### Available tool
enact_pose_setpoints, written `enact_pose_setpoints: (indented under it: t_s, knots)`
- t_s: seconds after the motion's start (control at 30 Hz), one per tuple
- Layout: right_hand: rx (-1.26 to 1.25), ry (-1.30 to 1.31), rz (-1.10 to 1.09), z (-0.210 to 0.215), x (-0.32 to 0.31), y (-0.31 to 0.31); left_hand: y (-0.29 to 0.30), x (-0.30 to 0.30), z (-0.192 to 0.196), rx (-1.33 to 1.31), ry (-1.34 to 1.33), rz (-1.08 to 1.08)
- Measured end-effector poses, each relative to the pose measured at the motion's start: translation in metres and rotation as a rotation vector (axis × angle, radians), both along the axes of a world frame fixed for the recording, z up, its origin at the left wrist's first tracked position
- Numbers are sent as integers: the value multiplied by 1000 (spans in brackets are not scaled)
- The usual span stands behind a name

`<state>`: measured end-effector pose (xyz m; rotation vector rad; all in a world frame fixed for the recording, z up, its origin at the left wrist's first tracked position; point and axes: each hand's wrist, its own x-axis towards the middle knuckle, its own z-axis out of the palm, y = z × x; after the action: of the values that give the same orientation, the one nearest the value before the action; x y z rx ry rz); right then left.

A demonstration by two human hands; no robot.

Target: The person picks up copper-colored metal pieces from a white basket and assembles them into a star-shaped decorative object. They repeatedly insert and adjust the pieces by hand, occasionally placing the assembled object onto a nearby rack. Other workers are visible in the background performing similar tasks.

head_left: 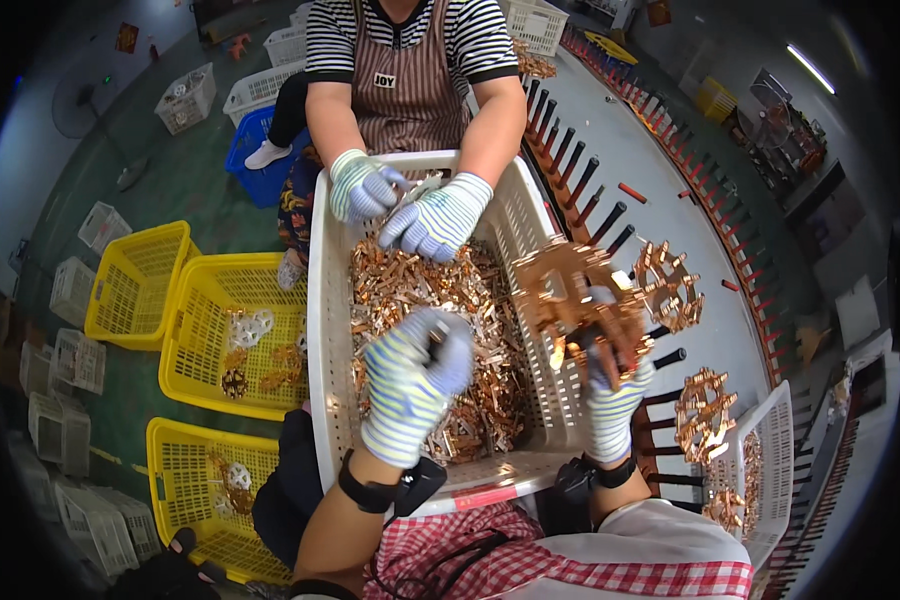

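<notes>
My left hand [410,385], in a striped knit glove, is closed above the near half of a white crate [322,400]. A dark spot shows between its curled fingers; blur hides what it is. Below lie many small copper-coloured metal pieces [485,400]. Beyond the crate's right wall, my right hand [615,400] grips a round, toothed copper-coloured metal part [570,290], smeared by motion. At the crate's far end, a co-worker's gloved hands [435,220] hold a pale, silvery piece over the heap.
Yellow baskets [220,395] with a few metal parts stand at left, near a blue crate [255,150]. On the right, a rack of dark-tipped rods [570,165] carries round copper-coloured parts [705,415]. Another white crate [770,470] of small pieces stands beyond.
</notes>
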<state>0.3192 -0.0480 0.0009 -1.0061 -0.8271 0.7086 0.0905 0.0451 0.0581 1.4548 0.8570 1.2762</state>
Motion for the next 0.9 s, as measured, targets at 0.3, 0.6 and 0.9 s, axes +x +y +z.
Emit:
enact_pose_setpoints:
  t_s: [0.3,0.6,0.9]
  knots:
    - [-68,-611,-56,12,-28,1,5,3,-3,-337,-88,-86]
    - [41,-621,-336,45,-33,3,0,-4,-11,-365,-127,-284]
    - [-75,-595,-78,34,-31,-6,-2,14,-12,-317,-74,-261]
